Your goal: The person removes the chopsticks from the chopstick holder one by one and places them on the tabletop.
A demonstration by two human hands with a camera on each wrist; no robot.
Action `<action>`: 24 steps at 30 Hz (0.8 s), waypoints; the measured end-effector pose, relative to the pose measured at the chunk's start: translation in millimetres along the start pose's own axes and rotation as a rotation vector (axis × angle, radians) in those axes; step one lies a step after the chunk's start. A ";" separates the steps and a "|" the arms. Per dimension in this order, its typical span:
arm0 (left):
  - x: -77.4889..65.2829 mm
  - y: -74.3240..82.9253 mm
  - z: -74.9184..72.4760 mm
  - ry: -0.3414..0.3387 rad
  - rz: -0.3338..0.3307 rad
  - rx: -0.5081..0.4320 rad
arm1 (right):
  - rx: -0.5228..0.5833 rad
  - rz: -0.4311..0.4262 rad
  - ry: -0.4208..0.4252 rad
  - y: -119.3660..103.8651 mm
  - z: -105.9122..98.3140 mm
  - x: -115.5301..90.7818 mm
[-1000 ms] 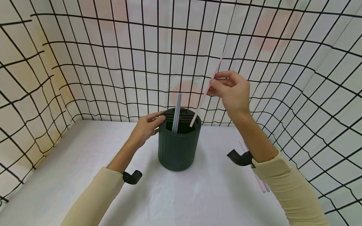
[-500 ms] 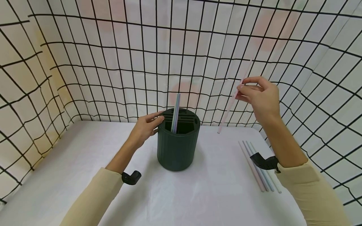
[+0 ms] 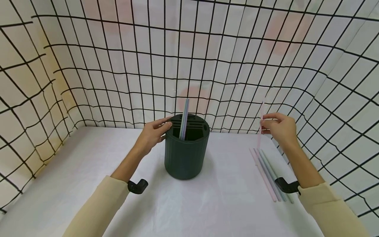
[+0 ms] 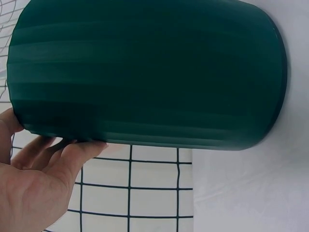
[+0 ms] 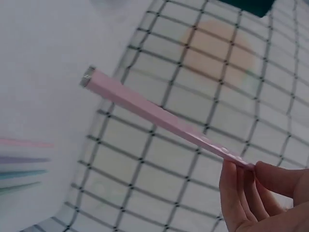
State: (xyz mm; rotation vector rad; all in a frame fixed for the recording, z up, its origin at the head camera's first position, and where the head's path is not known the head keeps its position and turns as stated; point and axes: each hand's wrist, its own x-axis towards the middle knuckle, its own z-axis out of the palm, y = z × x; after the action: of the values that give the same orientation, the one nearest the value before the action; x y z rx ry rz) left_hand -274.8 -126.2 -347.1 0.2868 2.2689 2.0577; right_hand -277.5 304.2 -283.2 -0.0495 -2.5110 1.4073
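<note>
My left hand holds the rim of a dark green ribbed pen holder, which stands upright on the table. In the left wrist view its fingers lie along the holder's side. A few pastel pencils lean in the holder's front compartment. To the right, my right hand pinches a pink pencil between thumb and fingertips. That pencil hangs steeply, its lower end overlapping the far ends of several pencils on the table. The right wrist view shows the pink pencil's flat, silvery end.
A black wire grid rises behind the table and along both sides, backed by white sheeting. Black wrist cameras sit at both cuffs. The white tabletop runs up to the grid.
My right hand has carried the pink pencil from over the holder to the right, then down above the pencils on the table. My left hand has stayed on the holder.
</note>
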 end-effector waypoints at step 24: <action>1.3 0.5 1.2 0.013 -0.013 0.003 | -0.116 0.243 -0.296 139.9 20.7 -6.5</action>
State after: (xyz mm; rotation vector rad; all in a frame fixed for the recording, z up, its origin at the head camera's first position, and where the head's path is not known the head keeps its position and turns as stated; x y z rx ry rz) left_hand -275.8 -124.8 -346.6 0.2594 2.2758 2.0560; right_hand -289.8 360.0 -412.7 -0.1870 -2.9135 1.4472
